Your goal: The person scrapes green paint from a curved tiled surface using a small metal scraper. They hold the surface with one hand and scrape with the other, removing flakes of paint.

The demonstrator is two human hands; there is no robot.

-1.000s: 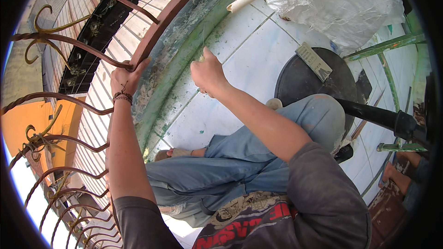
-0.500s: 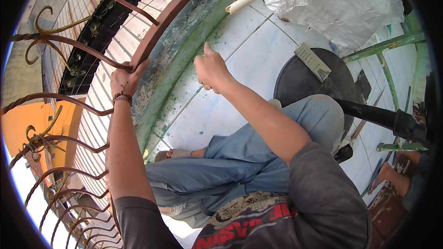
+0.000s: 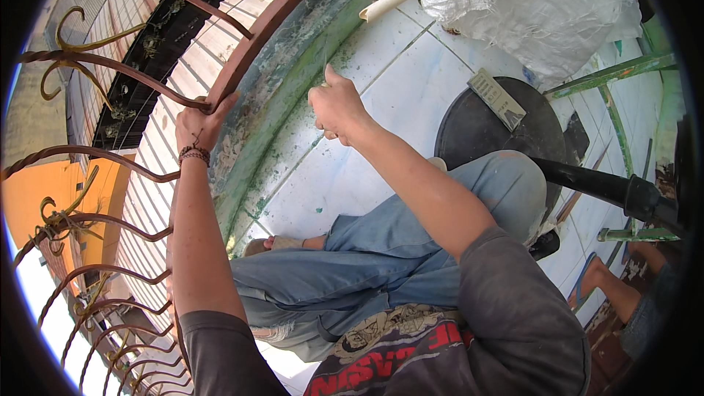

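My left hand (image 3: 199, 126) is wrapped round the brown metal top rail (image 3: 242, 66) of a railing with twisted bars, a dark braided bracelet at its wrist. My right hand (image 3: 339, 106) is closed in a fist with the thumb pointing up along a thin-bladed tool (image 3: 326, 53). Its blade shows only as a faint, narrow line, and its handle is hidden in my fingers. The fist is over the inner edge of a low green ledge (image 3: 282, 114), whose paint is worn and patchy. Green flakes lie on the white tiles beside it.
To my right, a flat block-like piece (image 3: 497, 99) lies on a round black base (image 3: 462, 128) with a black pole (image 3: 587, 180). A white woven sack (image 3: 528, 7), a cream tube (image 3: 389, 1) and green-stained bars (image 3: 616, 73) are beyond. Another person's leg (image 3: 612, 290) is at the far right.
The other person's foot and leg at the far right have shifted a little leftward. My right fist has tilted slightly; my left hand stays on the rail.
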